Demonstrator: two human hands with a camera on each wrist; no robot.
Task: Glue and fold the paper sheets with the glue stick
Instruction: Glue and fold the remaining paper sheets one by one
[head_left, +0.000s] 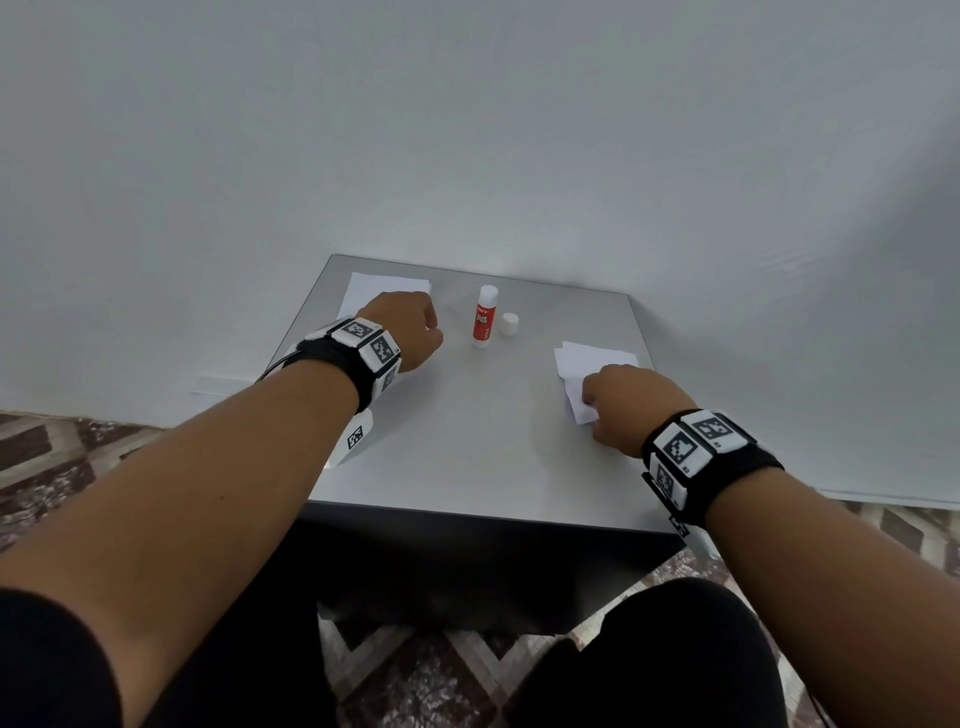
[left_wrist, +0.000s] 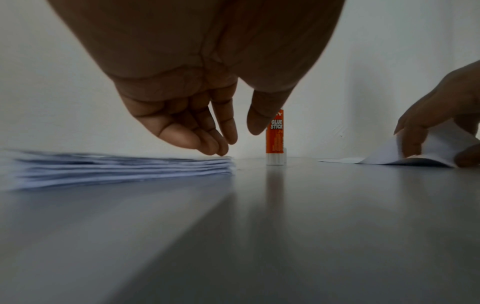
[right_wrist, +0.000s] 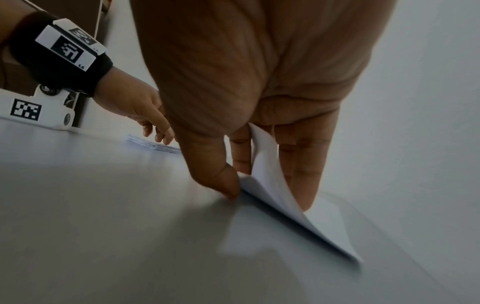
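The danger for us sits on the right: our right hand (right_wrist: 259, 144) has a folded sheet (right_wrist: 298, 216) half closed, its upper flap bowed up off the grey table (head_left: 467, 441). If we press down before the edges line up, any glue inside would probably hold the fold crooked. The sheet could also skate on this smooth top, since only the thumb (right_wrist: 228, 185) pins its near corner.

Second worry: the glue stick (head_left: 485, 317) stands upright and uncapped in the middle of the far side, its cap (head_left: 509, 324) just beside it. Our left hand (head_left: 410, 327) hovers near it, so a careless sweep could tip it over, and left open it may dry out.

Now the poses. The right hand reaches down with thumb and fingers pinching the sheet, the flap running up between the fingers. Under it lie more folded sheets (head_left: 597, 358), near the table's right edge.

The left hand hangs palm down over the stack of paper (left_wrist: 116, 166) at the far left corner. Its fingers (left_wrist: 207, 142) are loosely bent and bunched, tips at the stack's top corner, thumb apart. It holds nothing. We cannot tell whether the tips actually touch the top sheet.
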